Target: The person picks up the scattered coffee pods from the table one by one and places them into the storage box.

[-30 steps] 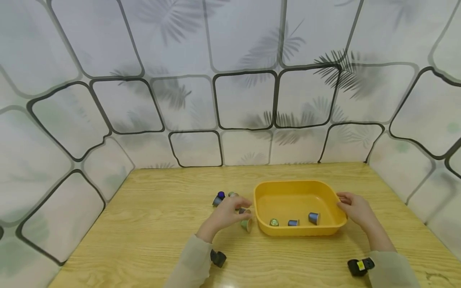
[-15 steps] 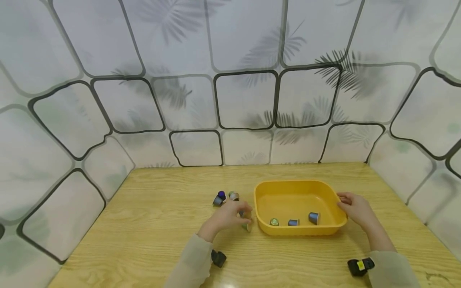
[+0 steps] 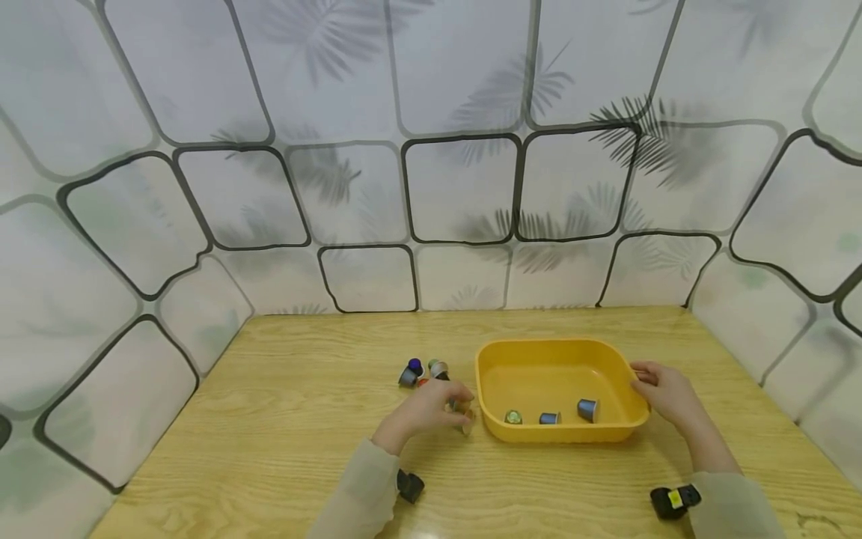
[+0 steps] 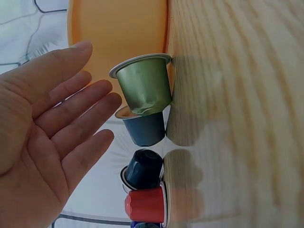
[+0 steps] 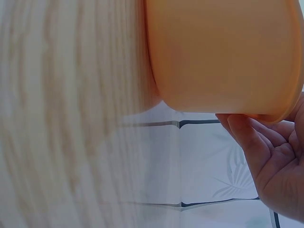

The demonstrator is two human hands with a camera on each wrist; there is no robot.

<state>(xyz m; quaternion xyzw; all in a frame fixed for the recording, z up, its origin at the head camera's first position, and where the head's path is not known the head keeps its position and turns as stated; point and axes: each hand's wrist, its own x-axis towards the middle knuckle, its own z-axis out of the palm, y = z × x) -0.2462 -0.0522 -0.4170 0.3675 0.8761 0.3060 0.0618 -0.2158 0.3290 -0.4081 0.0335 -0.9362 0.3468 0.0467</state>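
My left hand [image 3: 424, 408] hovers over coffee capsules on the table, left of a yellow plastic bin [image 3: 566, 433]. In the left wrist view its fingers are loosely extended beside a green capsule [image 4: 145, 88], with a visible gap and nothing held. Behind the green one lie a blue-grey capsule [image 4: 145, 130], a dark navy capsule [image 4: 144, 168] and a red capsule [image 4: 146, 207]. My right hand [image 3: 667, 393] holds the bin's right end at the rim. From the right wrist view, its bent fingers touch the end wall under the rim; the thumb is mostly hidden.
Inside the bin are a green capsule [image 3: 513, 417], a small blue capsule [image 3: 549, 418] and a larger blue capsule [image 3: 587, 409]. A blue-grey capsule [image 3: 408, 376] and a dark blue capsule [image 3: 415, 365] lie farther back on the wooden table [image 3: 283, 419]. Patterned fabric walls [image 3: 458, 277] enclose it.
My left hand has shifted slightly towards the near side, over the green capsule, and a red capsule now shows behind it. The right hand and the bin have stayed put.
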